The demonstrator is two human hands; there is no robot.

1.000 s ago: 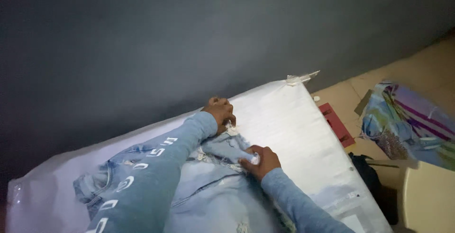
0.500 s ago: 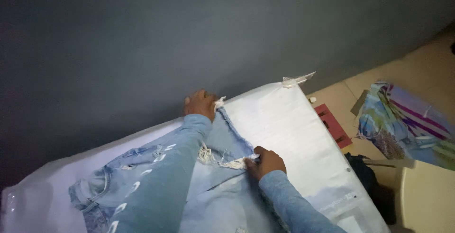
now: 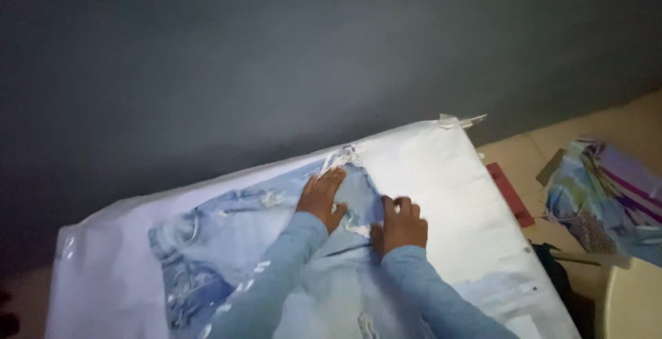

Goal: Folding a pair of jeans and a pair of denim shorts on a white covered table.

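A pair of light blue ripped jeans [image 3: 227, 242] lies spread on a white covered table [image 3: 441, 173]. My left hand [image 3: 321, 197] rests flat on a frayed leg end near the table's far edge, fingers apart. My right hand [image 3: 401, 226] presses on the same leg just to the right, fingers curled down on the cloth. Both arms wear light blue sleeves.
A dark grey wall [image 3: 276, 56] runs behind the table. On the tiled floor to the right are a red flat object [image 3: 509, 193], a colourful patterned cloth [image 3: 607, 197] and a dark bag [image 3: 562, 277]. A cream rounded seat [image 3: 634, 304] shows at bottom right.
My left hand let go of the frayed hem at the far edge and came back to lie flat on the leg. My right hand released its pinch and presses down. The camera view shifted.
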